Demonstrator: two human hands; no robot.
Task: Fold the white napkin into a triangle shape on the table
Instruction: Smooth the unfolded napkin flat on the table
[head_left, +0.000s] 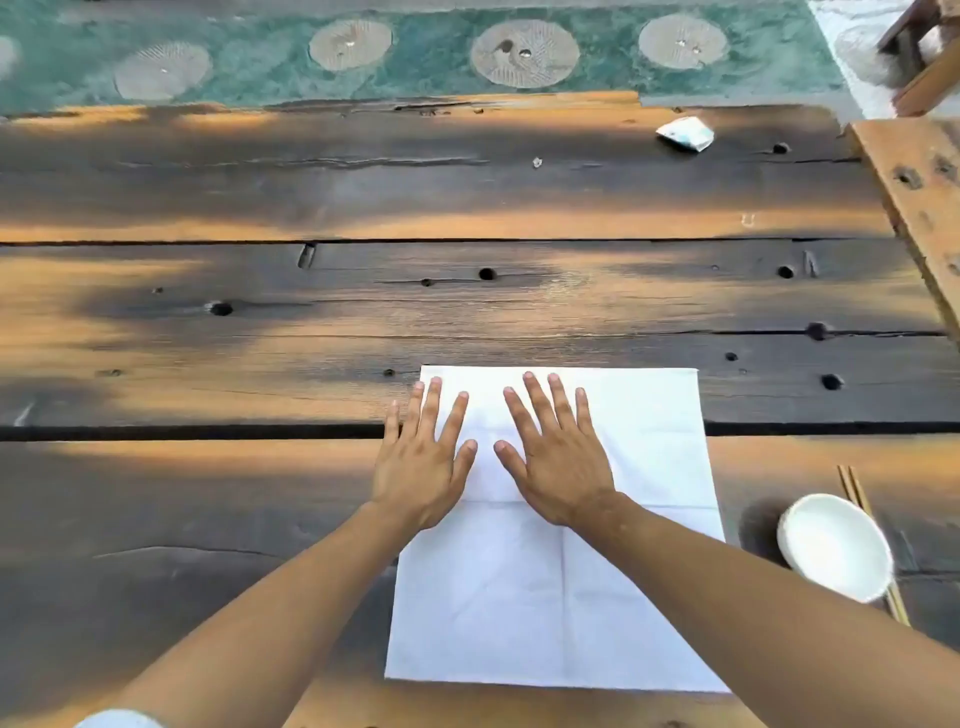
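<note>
A white napkin (524, 597) lies spread flat as a large square on the dark wooden table (260, 322), near the front edge. Crease lines cross it. My left hand (423, 457) rests palm down on the napkin's upper left part, its outer fingers reaching past the left edge onto the wood. My right hand (558, 457) lies flat beside it on the upper middle of the napkin. Both hands have their fingers spread and hold nothing. My forearms cover part of the napkin's lower half.
A white bowl (836, 548) stands right of the napkin, on a pair of wooden chopsticks (857, 491). A small crumpled white packet (685, 134) lies at the far right. Another wooden board (919, 197) adjoins on the right. Green patterned floor (415, 52) lies beyond the table.
</note>
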